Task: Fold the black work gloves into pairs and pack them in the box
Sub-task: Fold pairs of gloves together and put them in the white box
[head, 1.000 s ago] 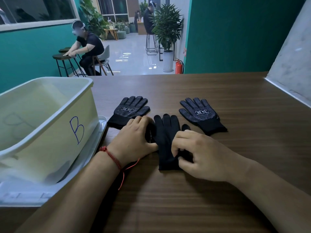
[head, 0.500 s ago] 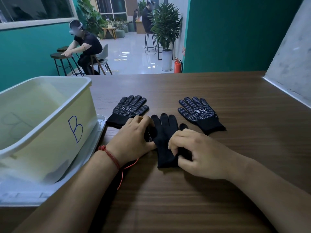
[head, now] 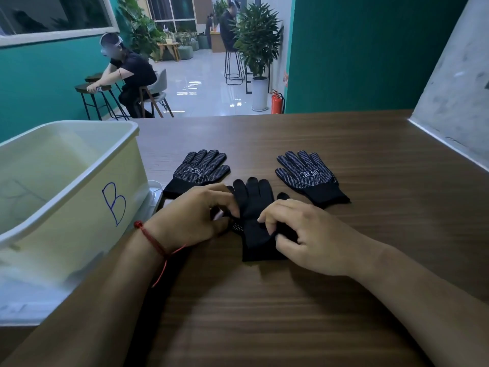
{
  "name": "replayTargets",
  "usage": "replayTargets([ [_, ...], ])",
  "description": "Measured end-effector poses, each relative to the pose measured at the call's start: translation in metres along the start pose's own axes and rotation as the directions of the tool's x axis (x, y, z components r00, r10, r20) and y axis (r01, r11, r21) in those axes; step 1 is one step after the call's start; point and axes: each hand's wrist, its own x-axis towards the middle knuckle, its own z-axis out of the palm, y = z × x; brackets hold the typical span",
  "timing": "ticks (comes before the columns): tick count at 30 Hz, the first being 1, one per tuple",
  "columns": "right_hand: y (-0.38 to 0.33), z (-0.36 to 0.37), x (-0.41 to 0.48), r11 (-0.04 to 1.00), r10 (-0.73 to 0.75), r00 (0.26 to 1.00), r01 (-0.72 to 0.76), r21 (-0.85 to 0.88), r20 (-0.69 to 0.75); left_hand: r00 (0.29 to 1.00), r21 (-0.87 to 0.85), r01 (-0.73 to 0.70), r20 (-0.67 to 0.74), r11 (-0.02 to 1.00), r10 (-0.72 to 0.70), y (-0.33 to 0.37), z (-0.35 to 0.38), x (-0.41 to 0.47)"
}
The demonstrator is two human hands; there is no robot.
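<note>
Both hands, left (head: 195, 215) and right (head: 304, 234), pinch the middle glove (head: 255, 207). Two dotted gloves (head: 201, 169) lie beyond it; the box (head: 79, 186) stands left.

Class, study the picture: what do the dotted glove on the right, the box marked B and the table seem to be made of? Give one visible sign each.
Dotted glove: probably knitted fabric, matte black, with pale raised-looking grip dots, perhaps rubber. Box: plastic, smooth cream walls, slightly translucent, moulded rim. Table: wood or wood-look laminate, streaked brown grain, faint sheen; which one is unclear.
</note>
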Motion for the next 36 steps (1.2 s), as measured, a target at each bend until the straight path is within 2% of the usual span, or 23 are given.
replayTargets([
  [8, 0.002, -0.002, -0.002, 0.998, -0.034, 0.998, 0.037, -0.052, 0.060, 0.993, -0.058, 0.100, 0.066, 0.993, -0.096, 0.001, -0.012, -0.004],
  [10, 0.001, -0.004, -0.003, 0.997, -0.040, 0.994, 0.047, -0.062, 0.106, 0.990, -0.072, 0.141, 0.029, 0.987, -0.139, 0.003, -0.011, -0.003],
  [13, 0.001, -0.003, -0.002, 0.996, -0.069, 0.995, 0.073, -0.051, 0.077, 0.993, -0.022, 0.116, -0.026, 0.993, -0.116, 0.006, -0.001, 0.000],
  [16, 0.002, -0.002, -0.002, 0.991, -0.117, 0.991, 0.121, -0.057, 0.066, 0.996, -0.007, 0.084, 0.016, 0.996, -0.084, 0.006, -0.001, 0.001],
  [21, 0.001, -0.002, -0.001, 0.991, -0.115, 0.992, 0.118, -0.059, 0.054, 0.993, -0.059, 0.079, 0.089, 0.995, -0.074, 0.006, -0.011, -0.003],
  [25, 0.001, -0.004, -0.001, 0.985, -0.142, 0.987, 0.148, -0.088, 0.075, 0.993, 0.004, 0.080, 0.084, 0.997, -0.081, 0.005, -0.011, -0.003],
  [28, 0.000, -0.002, 0.000, 0.980, -0.152, 0.987, 0.156, -0.120, 0.042, 0.996, 0.045, 0.041, 0.074, 0.998, -0.044, 0.005, -0.012, -0.002],
  [31, -0.002, 0.001, 0.002, 0.981, -0.149, 0.989, 0.150, -0.123, 0.015, 0.990, 0.065, -0.022, 0.139, 0.998, 0.013, 0.013, -0.008, 0.000],
  [33, -0.003, 0.001, 0.002, 0.990, -0.130, 0.991, 0.127, -0.064, -0.043, 0.985, 0.054, -0.074, 0.161, 0.996, 0.065, 0.017, -0.002, 0.003],
  [36, -0.003, 0.001, 0.002, 0.994, -0.074, 0.982, 0.088, 0.070, -0.175, 0.988, 0.004, -0.101, 0.114, 0.995, 0.100, 0.016, 0.007, 0.005],
])
